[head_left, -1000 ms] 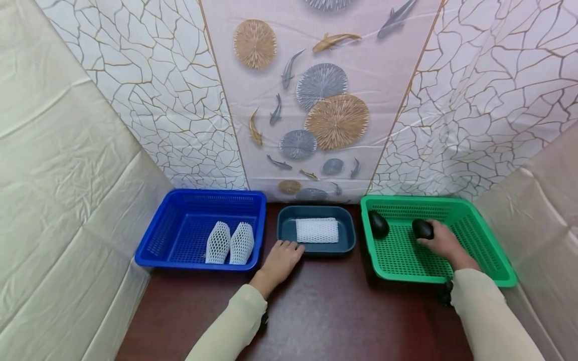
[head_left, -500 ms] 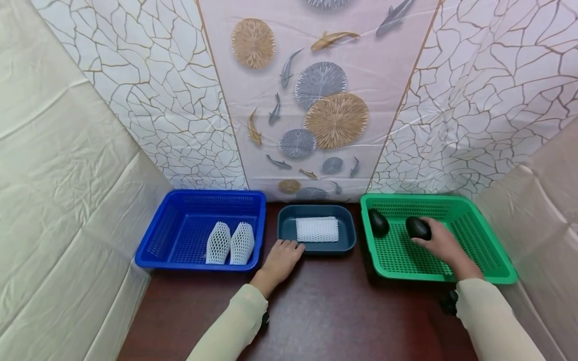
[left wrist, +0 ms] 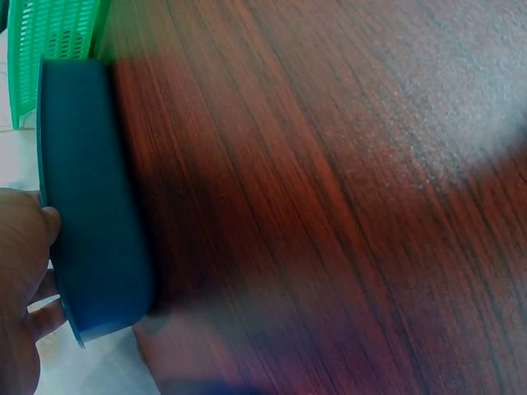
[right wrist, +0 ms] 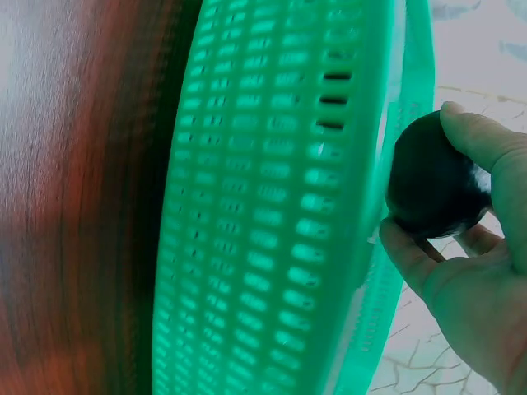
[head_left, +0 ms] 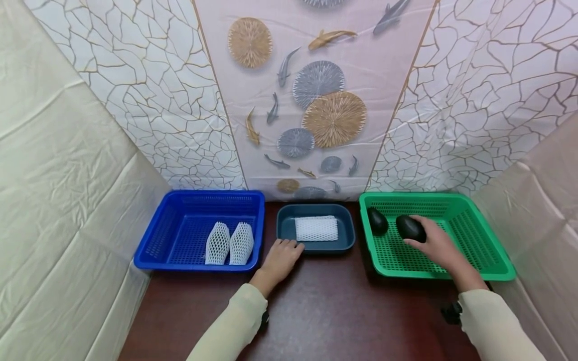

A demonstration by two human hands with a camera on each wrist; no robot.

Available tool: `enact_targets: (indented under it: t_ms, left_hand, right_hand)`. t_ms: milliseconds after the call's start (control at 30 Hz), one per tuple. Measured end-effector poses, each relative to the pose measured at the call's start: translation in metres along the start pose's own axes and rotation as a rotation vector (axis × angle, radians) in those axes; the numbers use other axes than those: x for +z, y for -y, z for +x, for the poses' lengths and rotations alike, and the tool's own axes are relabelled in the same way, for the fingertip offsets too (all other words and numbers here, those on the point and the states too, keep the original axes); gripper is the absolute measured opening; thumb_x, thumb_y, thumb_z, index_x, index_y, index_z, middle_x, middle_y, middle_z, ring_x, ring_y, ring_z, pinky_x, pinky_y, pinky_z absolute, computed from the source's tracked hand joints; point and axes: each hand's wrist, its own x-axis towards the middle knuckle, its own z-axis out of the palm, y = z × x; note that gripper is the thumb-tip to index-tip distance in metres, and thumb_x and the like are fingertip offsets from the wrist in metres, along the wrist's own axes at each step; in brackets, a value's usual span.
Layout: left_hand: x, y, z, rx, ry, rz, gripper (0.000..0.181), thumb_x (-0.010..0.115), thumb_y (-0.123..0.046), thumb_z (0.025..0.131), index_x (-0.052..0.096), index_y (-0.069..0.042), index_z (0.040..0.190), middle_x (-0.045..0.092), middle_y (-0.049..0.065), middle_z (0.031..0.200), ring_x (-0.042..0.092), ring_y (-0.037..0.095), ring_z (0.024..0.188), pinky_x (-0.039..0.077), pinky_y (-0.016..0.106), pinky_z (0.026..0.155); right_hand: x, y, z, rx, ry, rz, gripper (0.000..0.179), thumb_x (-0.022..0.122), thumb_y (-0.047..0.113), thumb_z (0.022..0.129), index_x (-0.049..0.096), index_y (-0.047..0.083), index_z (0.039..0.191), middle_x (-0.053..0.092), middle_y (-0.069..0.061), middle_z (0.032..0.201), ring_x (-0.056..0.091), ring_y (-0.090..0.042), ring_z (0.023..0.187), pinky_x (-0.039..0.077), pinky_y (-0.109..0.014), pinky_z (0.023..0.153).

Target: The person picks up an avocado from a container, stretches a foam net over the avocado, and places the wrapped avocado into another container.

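Note:
My right hand [head_left: 435, 243] holds a dark, smooth avocado [head_left: 410, 228] by its right side, above the green basket [head_left: 444, 276]. In the right wrist view, thumb and fingers curl around the avocado [right wrist: 432, 177] beside the basket rim. A second dark avocado [head_left: 377, 221] lies at the basket's left wall. My left hand [head_left: 281, 260] grips the near left corner of a dark teal tray [head_left: 347, 235]; the left wrist view shows its fingers at the tray's rim [left wrist: 90, 189]. Inside the tray lies a flat white foam net sleeve [head_left: 316, 228].
On the left, a blue basket [head_left: 180, 265] holds two bulging white foam net sleeves [head_left: 218, 244] standing side by side. All containers sit on a reddish-brown wooden table [head_left: 334, 301]. A patterned cloth wall [head_left: 280, 170] rises right behind them.
My right hand has moved left inside the green basket with its avocado, nearer the other avocado. My left hand has stayed at the tray corner.

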Motion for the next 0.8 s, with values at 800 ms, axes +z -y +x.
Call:
enact_targets:
  t_ms: [800]
  left_hand:
    - [0.004, 0.0, 0.0, -0.002, -0.015, -0.03, 0.02, 0.062, -0.012, 0.102, 0.067, -0.02, 0.12, 0.072, 0.001, 0.111, 0.068, 0.02, 0.102, 0.054, 0.038, 0.088]
  right_hand:
    - [0.021, 0.077, -0.028, -0.209, -0.064, 0.061, 0.074, 0.08, 0.025, 0.092, 0.043, 0.005, 0.153, 0.052, -0.024, 0.144, 0.06, -0.039, 0.117, 0.056, -0.053, 0.083]
